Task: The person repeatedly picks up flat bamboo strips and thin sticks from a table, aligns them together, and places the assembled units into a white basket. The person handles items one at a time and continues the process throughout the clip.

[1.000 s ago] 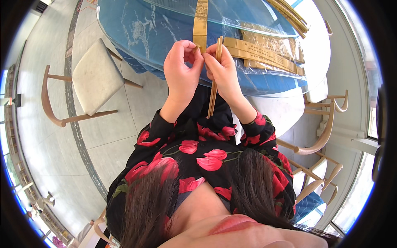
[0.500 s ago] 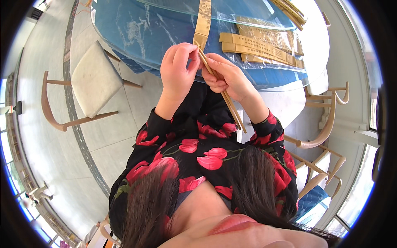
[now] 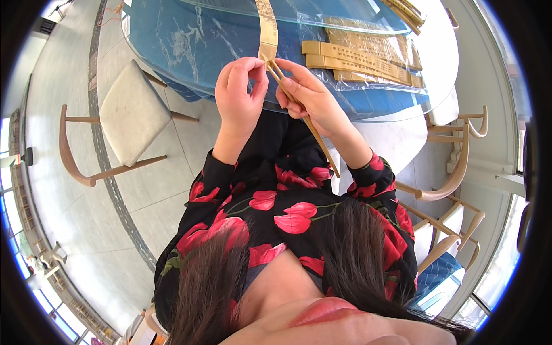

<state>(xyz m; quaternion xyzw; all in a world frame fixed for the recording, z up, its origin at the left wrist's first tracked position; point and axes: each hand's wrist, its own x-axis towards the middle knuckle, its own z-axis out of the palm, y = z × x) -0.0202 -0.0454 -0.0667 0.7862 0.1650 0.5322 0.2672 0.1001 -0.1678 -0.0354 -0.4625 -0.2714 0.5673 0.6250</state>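
My left hand (image 3: 238,85) is closed in a pinch at the near end of a gold paper chopstick sleeve (image 3: 268,34). The sleeve stretches away from me over the table's edge, its far end out of the picture. In my right hand (image 3: 310,95), a pair of light wooden chopsticks (image 3: 321,142) slants down to the right. Their upper ends meet the sleeve's near end at my left fingertips, with a narrow gap between the two sticks there. Whether the tips are inside the sleeve, I cannot tell.
More gold sleeves (image 3: 356,62) lie fanned out on the right of the glass-topped blue table (image 3: 190,52), over clear plastic wrap (image 3: 422,92). Further long gold pieces (image 3: 405,14) are at the far right. A pale-seated chair (image 3: 135,112) stands left, another wooden chair (image 3: 454,167) right.
Both hands have shifted a little left with the sleeve and chopsticks. The sleeve now leans left at its far end. The chopsticks' upper ends have spread apart, while their lower ends have come together.
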